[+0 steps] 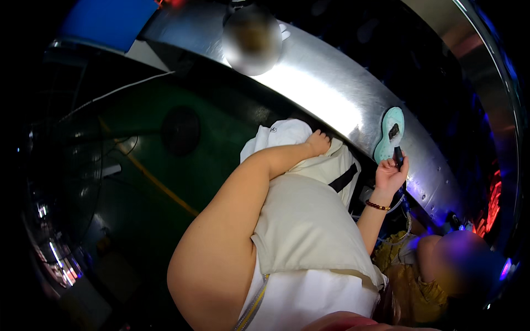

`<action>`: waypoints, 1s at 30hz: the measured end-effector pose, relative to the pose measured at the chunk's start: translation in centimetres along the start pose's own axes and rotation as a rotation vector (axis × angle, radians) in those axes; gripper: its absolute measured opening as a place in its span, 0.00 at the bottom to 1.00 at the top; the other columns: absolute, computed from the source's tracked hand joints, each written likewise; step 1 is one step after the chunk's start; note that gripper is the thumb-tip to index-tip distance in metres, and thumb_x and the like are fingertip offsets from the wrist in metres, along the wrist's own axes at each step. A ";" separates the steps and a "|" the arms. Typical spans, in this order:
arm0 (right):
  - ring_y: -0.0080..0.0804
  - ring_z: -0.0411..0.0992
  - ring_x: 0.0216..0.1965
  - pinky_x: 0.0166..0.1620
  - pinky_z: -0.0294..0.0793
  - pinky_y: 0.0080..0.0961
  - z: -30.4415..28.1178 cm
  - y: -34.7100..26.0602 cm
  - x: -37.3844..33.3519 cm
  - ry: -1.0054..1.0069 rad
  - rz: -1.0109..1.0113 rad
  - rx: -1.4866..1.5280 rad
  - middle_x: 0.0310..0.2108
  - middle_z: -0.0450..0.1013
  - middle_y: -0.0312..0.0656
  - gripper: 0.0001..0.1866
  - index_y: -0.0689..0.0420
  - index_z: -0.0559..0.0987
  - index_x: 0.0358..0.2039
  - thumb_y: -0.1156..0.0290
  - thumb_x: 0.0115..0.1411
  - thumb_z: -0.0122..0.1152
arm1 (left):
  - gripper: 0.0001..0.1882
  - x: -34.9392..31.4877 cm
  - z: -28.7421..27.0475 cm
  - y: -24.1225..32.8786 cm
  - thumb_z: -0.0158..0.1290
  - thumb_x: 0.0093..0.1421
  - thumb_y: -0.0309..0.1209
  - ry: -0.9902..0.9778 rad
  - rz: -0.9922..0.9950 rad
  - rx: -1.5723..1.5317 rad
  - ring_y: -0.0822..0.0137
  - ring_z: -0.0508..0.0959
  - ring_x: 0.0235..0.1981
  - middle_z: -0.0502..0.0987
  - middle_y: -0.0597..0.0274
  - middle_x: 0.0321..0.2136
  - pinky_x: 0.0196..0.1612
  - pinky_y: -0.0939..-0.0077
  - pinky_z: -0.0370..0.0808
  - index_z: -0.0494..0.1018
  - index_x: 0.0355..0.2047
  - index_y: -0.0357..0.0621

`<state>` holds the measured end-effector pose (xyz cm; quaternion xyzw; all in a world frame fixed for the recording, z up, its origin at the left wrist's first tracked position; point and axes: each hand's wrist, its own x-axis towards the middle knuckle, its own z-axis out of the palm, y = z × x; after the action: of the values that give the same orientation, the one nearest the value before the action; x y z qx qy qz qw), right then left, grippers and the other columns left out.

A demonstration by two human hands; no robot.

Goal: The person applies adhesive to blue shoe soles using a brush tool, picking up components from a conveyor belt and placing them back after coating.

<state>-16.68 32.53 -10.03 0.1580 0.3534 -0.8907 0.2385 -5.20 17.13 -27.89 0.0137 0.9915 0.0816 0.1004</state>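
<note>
My right hand (391, 175), a beaded bracelet on its wrist, is at the near edge of a metal bench. Its fingers are closed round the dark handle of a small brush-like tool (398, 156). Against that tool lies a mint-green shoe sole (393, 117) on the bench, with a dark patch and whitish material at its middle. My left hand (318, 143) rests on my lap, fingers lying over the cream apron (309, 220), next to a white cloth-like item (287, 132). Nothing shows in the left hand.
The metal bench (326, 88) runs diagonally from upper left to lower right, brightly lit in part. Someone with a blurred head sits at the lower right in a yellow garment (419, 287). A blue bin (105, 22) stands upper left. A dark round base (181, 131) and a cable are on the green floor.
</note>
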 end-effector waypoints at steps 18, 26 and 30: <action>0.17 0.58 0.17 0.20 0.56 0.14 0.6 0.4 -0.2 0.004 -0.033 -0.045 0.21 0.68 0.31 0.10 0.57 0.71 0.30 0.64 0.56 0.48 | 0.17 -0.5 0.8 -2.5 0.35 0.54 0.28 -0.338 -0.101 -0.159 0.66 0.69 0.46 0.70 0.60 0.44 0.52 0.71 0.59 0.70 0.41 0.45; 0.18 0.58 0.17 0.20 0.56 0.14 0.8 0.5 0.1 0.002 -0.015 -0.046 0.19 0.66 0.31 0.11 0.58 0.71 0.31 0.64 0.56 0.48 | 0.17 -0.6 0.0 -2.4 0.35 0.55 0.28 -0.391 -0.129 -0.182 0.67 0.68 0.47 0.70 0.59 0.44 0.51 0.72 0.59 0.69 0.42 0.44; 0.18 0.58 0.17 0.21 0.56 0.14 0.8 0.5 0.1 0.027 0.005 -0.028 0.18 0.65 0.31 0.11 0.58 0.72 0.31 0.64 0.55 0.48 | 0.16 -0.5 0.9 -2.3 0.36 0.54 0.28 -0.339 -0.158 -0.204 0.66 0.68 0.46 0.70 0.57 0.44 0.51 0.72 0.60 0.70 0.40 0.43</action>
<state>-16.60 31.59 -9.79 0.1674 0.3687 -0.8828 0.2382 -4.55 15.01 -29.02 -0.0609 0.9450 0.1700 0.2728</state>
